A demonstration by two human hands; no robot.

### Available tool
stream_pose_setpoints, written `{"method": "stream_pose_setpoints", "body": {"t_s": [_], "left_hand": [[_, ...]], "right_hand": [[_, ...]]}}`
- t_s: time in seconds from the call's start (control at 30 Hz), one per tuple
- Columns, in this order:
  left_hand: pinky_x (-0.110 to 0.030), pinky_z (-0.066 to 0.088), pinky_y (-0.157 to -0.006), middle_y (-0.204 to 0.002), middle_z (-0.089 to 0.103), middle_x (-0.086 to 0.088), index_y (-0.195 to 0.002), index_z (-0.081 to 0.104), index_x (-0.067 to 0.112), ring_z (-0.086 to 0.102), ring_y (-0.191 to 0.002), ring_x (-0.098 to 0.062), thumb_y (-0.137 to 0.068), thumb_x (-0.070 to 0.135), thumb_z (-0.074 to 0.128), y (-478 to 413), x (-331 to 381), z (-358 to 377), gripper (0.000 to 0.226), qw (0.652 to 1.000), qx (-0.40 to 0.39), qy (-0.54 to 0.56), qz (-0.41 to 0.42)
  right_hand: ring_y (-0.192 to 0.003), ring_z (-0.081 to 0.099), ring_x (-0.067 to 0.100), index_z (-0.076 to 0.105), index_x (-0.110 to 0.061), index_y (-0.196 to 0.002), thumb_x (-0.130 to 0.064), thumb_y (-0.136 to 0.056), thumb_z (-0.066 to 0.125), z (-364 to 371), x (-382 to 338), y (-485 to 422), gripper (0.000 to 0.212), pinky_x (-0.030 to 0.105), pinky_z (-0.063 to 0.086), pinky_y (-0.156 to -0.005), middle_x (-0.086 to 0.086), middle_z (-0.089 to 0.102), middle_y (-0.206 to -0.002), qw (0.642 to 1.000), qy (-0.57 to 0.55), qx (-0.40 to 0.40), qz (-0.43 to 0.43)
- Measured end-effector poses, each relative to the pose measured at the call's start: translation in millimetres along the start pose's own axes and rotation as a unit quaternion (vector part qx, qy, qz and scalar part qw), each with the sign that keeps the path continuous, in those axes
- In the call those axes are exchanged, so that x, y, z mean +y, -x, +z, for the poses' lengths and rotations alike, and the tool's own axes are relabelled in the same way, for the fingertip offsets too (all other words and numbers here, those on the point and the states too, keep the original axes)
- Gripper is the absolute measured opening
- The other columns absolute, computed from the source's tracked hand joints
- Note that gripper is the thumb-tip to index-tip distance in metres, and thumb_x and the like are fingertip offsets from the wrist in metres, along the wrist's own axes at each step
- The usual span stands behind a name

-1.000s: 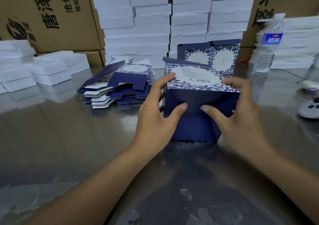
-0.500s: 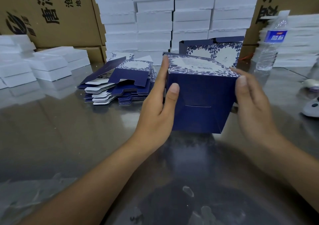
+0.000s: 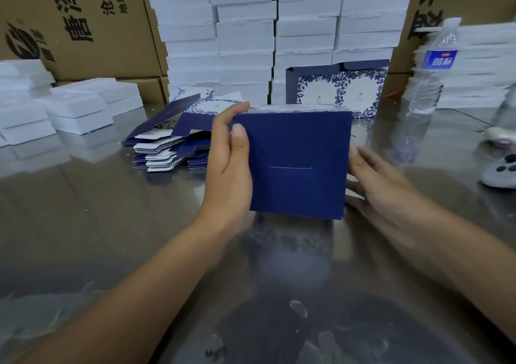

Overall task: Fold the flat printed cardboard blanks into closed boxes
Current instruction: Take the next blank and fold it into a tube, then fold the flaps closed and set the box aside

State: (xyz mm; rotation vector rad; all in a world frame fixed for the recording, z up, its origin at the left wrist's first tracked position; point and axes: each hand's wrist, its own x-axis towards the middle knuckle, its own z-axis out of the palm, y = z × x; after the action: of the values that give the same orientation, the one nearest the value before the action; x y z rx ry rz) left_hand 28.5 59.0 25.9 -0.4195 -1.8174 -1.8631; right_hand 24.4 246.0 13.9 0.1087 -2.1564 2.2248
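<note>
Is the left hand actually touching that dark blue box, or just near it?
Touching. The head view shows the left hand gripping the blue box: thumb flat on its front face, fingers curled round its left edge.

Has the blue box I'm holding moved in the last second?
Yes. The blue box has tipped back toward the floral box behind: its printed top, earlier in full view, is now a thin strip.
</note>
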Motion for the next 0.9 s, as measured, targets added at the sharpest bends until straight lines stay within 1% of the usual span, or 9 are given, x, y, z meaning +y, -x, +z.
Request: {"method": "stream_pose_setpoints", "body": {"t_s": [0.13,0.27,0.37,0.43,0.6,0.67,0.8,0.83,0.9], "left_hand": [[-0.007,0.038,-0.073,-0.090,0.054,0.036,-0.095,0.052,0.042,0.049,-0.084,0.011,-0.096,0.048,0.033,-1,-1,0,0.020,0.999,0.027,0.024,0.011],[-0.026,0.035,-0.082,-0.103,0.058,0.015,-0.083,0.058,0.043,0.049,-0.094,-0.008,-0.090,0.042,0.041,-10,-6,-3,0.018,0.994,0.053,0.085,-0.035],[-0.017,0.044,-0.060,-0.093,0.060,0.006,-0.093,0.058,0.031,0.055,-0.071,-0.004,-0.101,0.024,0.036,-16,-11,-6,0.024,0.985,0.075,0.136,-0.080],[-0.018,0.048,-0.055,-0.089,0.060,0.001,-0.101,0.060,0.022,0.054,-0.069,-0.009,-0.103,0.017,0.034,-19,-13,-8,0.027,0.969,0.095,0.180,-0.139],[-0.036,0.051,-0.086,-0.095,0.064,-0.006,-0.132,0.050,0.002,0.063,-0.085,-0.022,-0.100,0.011,0.040,-23,-12,-13,0.036,0.916,0.088,0.294,-0.259],[-0.034,0.055,-0.081,-0.091,0.064,-0.005,-0.125,0.054,0.001,0.065,-0.077,-0.019,-0.098,0.008,0.042,-23,-11,-13,0.031,0.906,0.088,0.316,-0.269],[-0.019,0.046,-0.046,-0.050,0.055,0.005,-0.077,0.052,0.012,0.051,-0.040,-0.007,-0.095,0.003,0.041,-21,-9,-11,0.023,0.922,0.122,0.263,-0.256],[-0.020,0.047,-0.050,-0.052,0.055,0.007,-0.079,0.051,0.014,0.052,-0.043,-0.005,-0.097,0.008,0.043,-22,-8,-10,0.020,0.934,0.141,0.221,-0.243],[-0.025,0.051,-0.075,-0.081,0.064,0.007,-0.093,0.053,0.020,0.061,-0.072,-0.006,-0.099,0.025,0.048,-23,-8,-10,0.009,0.960,0.164,0.108,-0.199]], "right_hand": [[-0.102,0.063,0.000,0.010,-0.023,-0.150,-0.062,-0.043,0.070,1,1,2,0.129,0.024,0.051,-0.083,-0.010,0.057,-0.129,0.999,-0.039,-0.017,-0.021],[-0.108,0.059,-0.002,0.010,-0.033,-0.149,-0.064,-0.022,0.084,0,-3,5,0.150,0.025,0.049,-0.089,-0.016,0.048,-0.131,0.994,0.009,0.013,-0.106],[-0.115,0.055,0.001,0.018,-0.032,-0.145,-0.047,-0.035,0.082,-1,-7,6,0.129,0.026,0.048,-0.090,-0.012,0.044,-0.135,0.981,0.022,0.065,-0.183],[-0.112,0.056,0.001,0.025,-0.032,-0.139,-0.043,-0.040,0.080,-2,-11,5,0.113,0.020,0.049,-0.085,-0.008,0.047,-0.135,0.970,0.025,0.100,-0.219],[-0.100,0.066,0.009,0.057,-0.018,-0.119,-0.030,-0.054,0.077,-3,-18,7,0.069,0.027,0.054,-0.087,-0.003,0.069,-0.112,0.971,-0.108,0.077,-0.198],[-0.099,0.067,0.011,0.066,-0.018,-0.106,-0.029,-0.058,0.079,-5,-19,8,0.050,0.027,0.052,-0.088,-0.004,0.072,-0.104,0.975,-0.093,0.046,-0.196],[-0.111,0.062,0.019,0.069,-0.030,-0.091,-0.030,-0.067,0.080,-4,-22,13,0.026,0.045,0.045,-0.100,-0.003,0.070,-0.110,0.965,-0.002,0.056,-0.258],[-0.109,0.062,0.016,0.069,-0.031,-0.089,-0.030,-0.068,0.079,-3,-25,17,0.024,0.042,0.047,-0.098,-0.004,0.070,-0.108,0.956,0.023,0.058,-0.288],[-0.097,0.063,0.010,0.066,-0.021,-0.088,-0.029,-0.070,0.078,0,-30,23,0.023,0.036,0.051,-0.090,-0.006,0.069,-0.098,0.918,0.134,0.087,-0.363]]}}
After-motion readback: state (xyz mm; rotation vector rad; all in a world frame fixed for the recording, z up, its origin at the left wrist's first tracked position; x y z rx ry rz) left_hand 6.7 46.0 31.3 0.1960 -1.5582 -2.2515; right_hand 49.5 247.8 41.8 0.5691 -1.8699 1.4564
